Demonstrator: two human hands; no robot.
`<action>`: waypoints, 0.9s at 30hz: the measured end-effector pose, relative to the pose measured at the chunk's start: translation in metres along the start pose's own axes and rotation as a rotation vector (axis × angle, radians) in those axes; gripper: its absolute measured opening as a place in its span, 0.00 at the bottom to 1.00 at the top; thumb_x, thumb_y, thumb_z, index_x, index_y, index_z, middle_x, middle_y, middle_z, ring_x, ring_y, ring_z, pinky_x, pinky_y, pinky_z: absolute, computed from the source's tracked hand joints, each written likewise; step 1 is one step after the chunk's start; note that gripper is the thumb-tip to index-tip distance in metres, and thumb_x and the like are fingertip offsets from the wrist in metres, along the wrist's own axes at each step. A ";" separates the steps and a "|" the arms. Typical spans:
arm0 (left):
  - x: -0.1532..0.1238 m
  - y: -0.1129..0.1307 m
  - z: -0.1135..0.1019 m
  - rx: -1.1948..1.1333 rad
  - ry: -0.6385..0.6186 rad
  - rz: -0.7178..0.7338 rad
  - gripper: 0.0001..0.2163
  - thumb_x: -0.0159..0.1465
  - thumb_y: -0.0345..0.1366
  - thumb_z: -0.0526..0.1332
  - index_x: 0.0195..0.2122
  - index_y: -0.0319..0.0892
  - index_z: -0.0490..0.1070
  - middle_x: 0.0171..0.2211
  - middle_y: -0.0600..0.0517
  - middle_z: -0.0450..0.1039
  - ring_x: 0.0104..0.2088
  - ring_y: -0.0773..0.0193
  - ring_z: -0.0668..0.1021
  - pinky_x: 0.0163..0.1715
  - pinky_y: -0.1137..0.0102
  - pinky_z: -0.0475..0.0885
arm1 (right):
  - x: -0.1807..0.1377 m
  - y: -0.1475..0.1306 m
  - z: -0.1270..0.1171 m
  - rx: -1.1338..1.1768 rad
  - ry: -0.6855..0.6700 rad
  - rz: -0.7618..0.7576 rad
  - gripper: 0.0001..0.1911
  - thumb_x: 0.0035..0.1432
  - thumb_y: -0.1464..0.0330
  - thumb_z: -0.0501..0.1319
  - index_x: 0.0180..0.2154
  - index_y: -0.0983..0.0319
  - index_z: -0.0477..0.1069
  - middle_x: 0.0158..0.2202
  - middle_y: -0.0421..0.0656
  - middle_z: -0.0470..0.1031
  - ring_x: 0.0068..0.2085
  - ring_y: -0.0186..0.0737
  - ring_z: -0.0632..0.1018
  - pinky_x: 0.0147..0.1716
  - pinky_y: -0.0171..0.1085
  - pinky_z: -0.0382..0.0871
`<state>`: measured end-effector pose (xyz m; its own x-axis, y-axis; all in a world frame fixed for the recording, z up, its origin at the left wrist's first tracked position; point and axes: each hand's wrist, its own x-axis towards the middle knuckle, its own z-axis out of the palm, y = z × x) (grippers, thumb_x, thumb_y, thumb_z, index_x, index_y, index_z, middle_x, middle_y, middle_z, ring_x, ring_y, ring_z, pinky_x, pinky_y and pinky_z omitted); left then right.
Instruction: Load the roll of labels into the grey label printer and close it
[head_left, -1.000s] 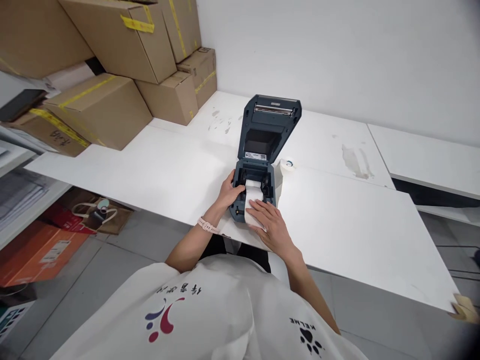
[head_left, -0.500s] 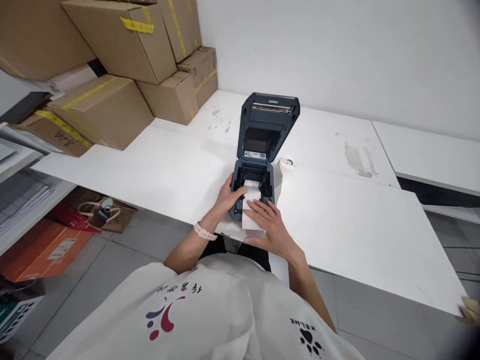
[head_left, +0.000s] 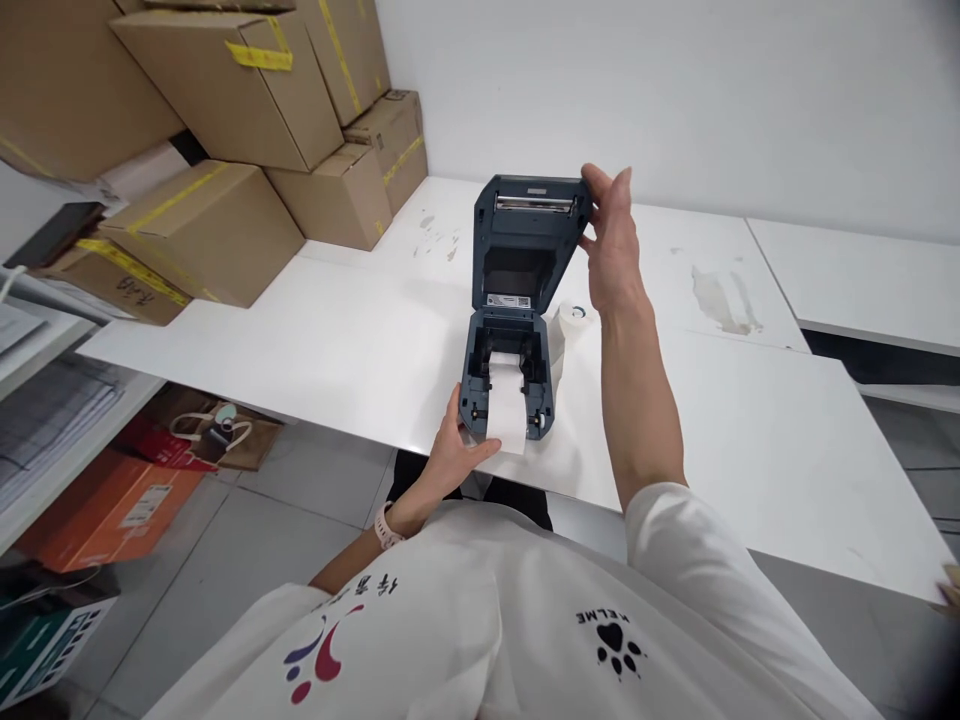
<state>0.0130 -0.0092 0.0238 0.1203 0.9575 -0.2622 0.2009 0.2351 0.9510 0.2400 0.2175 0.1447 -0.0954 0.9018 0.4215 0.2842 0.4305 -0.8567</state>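
White table [head_left: 337, 340] is seen from above, its near edge lying just past a white shirt [head_left: 480, 620]. At that edge the left hand [head_left: 456, 458] is laid against the front left corner of a dark printer [head_left: 474, 395]. Its grip is closed loosely about the corner, with the thumb stretched toward the end of a white paper strip [head_left: 508, 415]. The strip is drawn out of the printer's open bay and over its front lip. Farther back the lid [head_left: 525, 250] is stood upright, and its top right corner is pinched by the grip of the right hand [head_left: 611, 245], thumb in front and fingers behind. A small tape roll [head_left: 575, 314] is set just beside the printer, on its right. Cardboard boxes [head_left: 210, 220] are stacked at the far left against a white wall [head_left: 675, 90].
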 end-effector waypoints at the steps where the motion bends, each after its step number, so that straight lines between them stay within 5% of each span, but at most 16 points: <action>1: 0.000 -0.001 0.001 -0.010 0.002 0.007 0.52 0.59 0.52 0.69 0.75 0.56 0.33 0.76 0.45 0.42 0.74 0.45 0.55 0.70 0.52 0.58 | -0.002 0.001 0.001 -0.001 0.016 -0.008 0.44 0.63 0.37 0.26 0.70 0.47 0.53 0.73 0.39 0.55 0.72 0.49 0.59 0.64 0.52 0.67; 9: 0.003 -0.013 -0.002 -0.021 -0.014 0.032 0.55 0.57 0.54 0.71 0.75 0.57 0.32 0.77 0.44 0.41 0.74 0.41 0.55 0.70 0.47 0.58 | -0.111 -0.015 0.018 -0.170 0.064 -0.125 0.33 0.72 0.45 0.36 0.62 0.47 0.68 0.60 0.42 0.71 0.65 0.50 0.71 0.65 0.57 0.64; 12: 0.003 -0.013 -0.009 -0.113 -0.074 0.064 0.54 0.57 0.56 0.70 0.75 0.56 0.35 0.77 0.47 0.40 0.74 0.41 0.54 0.70 0.49 0.58 | -0.155 -0.023 0.029 -0.199 0.008 -0.110 0.22 0.73 0.52 0.47 0.59 0.47 0.71 0.65 0.41 0.69 0.68 0.48 0.67 0.67 0.55 0.62; 16: 0.008 0.001 -0.015 -0.260 -0.022 0.031 0.43 0.64 0.60 0.60 0.75 0.54 0.43 0.77 0.49 0.42 0.75 0.44 0.51 0.71 0.51 0.59 | -0.200 -0.014 0.044 -0.273 -0.055 -0.102 0.19 0.74 0.61 0.50 0.60 0.50 0.71 0.66 0.42 0.70 0.72 0.47 0.61 0.70 0.57 0.57; 20: 0.023 0.021 -0.009 -0.291 0.102 -0.023 0.41 0.63 0.56 0.63 0.73 0.51 0.48 0.76 0.48 0.45 0.75 0.46 0.52 0.71 0.53 0.59 | -0.224 -0.002 0.059 -0.377 0.003 -0.084 0.22 0.74 0.66 0.47 0.63 0.53 0.67 0.67 0.44 0.69 0.73 0.48 0.59 0.70 0.61 0.53; 27: 0.036 0.024 0.003 -0.327 0.076 0.140 0.30 0.63 0.49 0.66 0.64 0.45 0.65 0.64 0.44 0.70 0.62 0.48 0.74 0.62 0.53 0.70 | -0.226 0.010 0.071 -0.394 0.113 -0.192 0.24 0.72 0.71 0.46 0.65 0.53 0.64 0.65 0.45 0.70 0.73 0.47 0.60 0.68 0.59 0.62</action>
<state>0.0251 0.0308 0.0365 0.0493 0.9910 -0.1245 -0.1352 0.1301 0.9822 0.1962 0.0206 0.0195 -0.0831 0.7879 0.6102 0.6150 0.5223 -0.5907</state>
